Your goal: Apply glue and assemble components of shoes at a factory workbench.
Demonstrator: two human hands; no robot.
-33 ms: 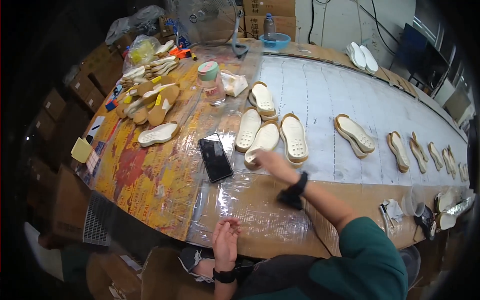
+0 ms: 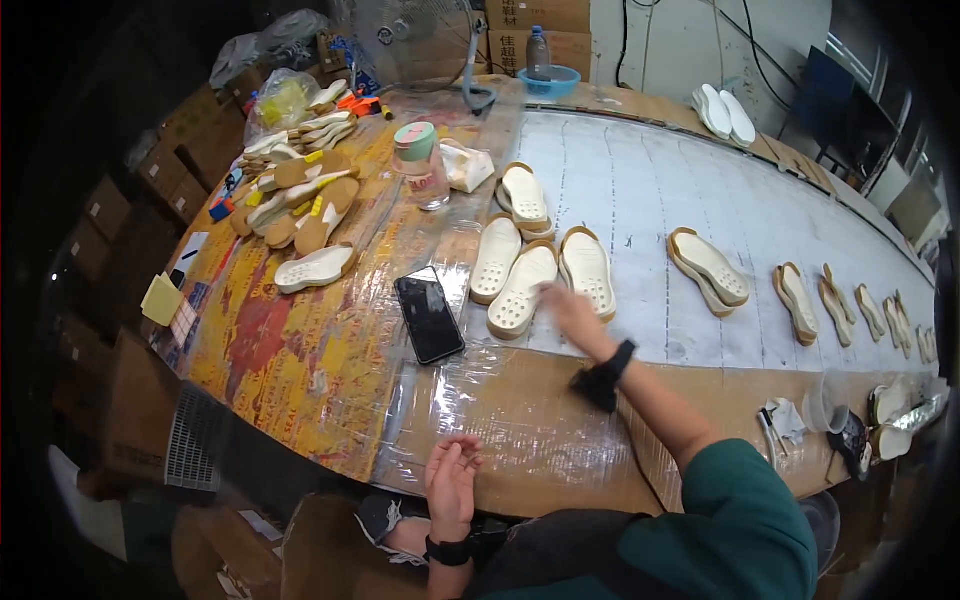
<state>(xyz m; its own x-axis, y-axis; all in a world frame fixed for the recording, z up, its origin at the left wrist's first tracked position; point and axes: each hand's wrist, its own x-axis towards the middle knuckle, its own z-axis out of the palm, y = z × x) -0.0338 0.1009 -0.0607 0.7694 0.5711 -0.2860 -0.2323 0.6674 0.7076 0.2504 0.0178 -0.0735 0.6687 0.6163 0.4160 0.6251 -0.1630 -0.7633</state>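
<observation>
My right hand (image 2: 568, 308) reaches out over the white table cover, blurred, its fingers at the edge of a white perforated sole (image 2: 520, 292). Two more white soles (image 2: 587, 270) lie either side of it, and a stacked pair (image 2: 524, 195) lies behind. This hand holds nothing, and a black band sits on its wrist. My left hand (image 2: 452, 482) rests at the near table edge, palm up, fingers loosely apart and empty. A black phone (image 2: 428, 316) lies face up between the two hands.
A heap of tan and white soles (image 2: 300, 200) fills the far left. A clear cup with a green lid (image 2: 415, 160) stands by a crumpled white bag. More soles (image 2: 708, 268) run along the right. A blue bowl (image 2: 548, 78) and a fan stand at the back.
</observation>
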